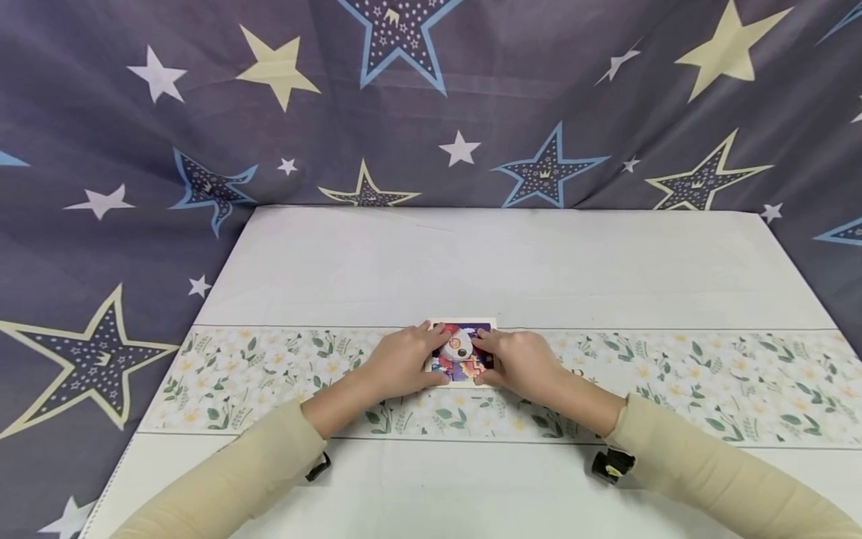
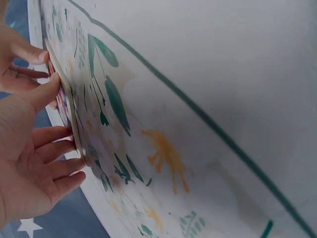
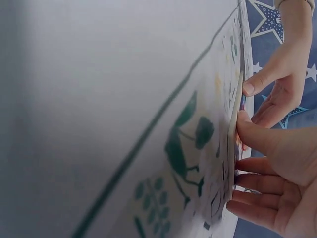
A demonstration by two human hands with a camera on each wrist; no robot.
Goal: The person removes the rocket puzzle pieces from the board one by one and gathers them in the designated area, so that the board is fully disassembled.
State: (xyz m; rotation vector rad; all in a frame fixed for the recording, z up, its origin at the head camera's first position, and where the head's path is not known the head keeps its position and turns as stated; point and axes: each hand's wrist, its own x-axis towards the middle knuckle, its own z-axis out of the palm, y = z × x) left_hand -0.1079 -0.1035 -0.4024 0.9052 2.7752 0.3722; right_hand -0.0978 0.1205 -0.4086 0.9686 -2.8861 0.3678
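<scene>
A small, thin square board [image 1: 459, 346] lies flat on the table, with a pale border and a colourful cartoon picture showing a white round face on purple. My left hand [image 1: 402, 362] touches its left side, the thumb at the near edge and fingertips on the picture. On the opposite side my right hand [image 1: 527, 361] touches it in the same manner. In the left wrist view the board's pale edge [image 2: 73, 115] runs by fairly straight, spread fingers [image 2: 58, 148]. The right wrist view likewise has extended fingers [image 3: 257, 183] against the board. Fingers cover parts of the picture.
Beneath the board, a floral strip [image 1: 714, 382] crosses the white table [image 1: 512, 262] from side to side. A dark star-patterned cloth [image 1: 465, 97] hangs behind and beside the table. Black wrist-worn pieces [image 1: 613, 464] show under the sleeves.
</scene>
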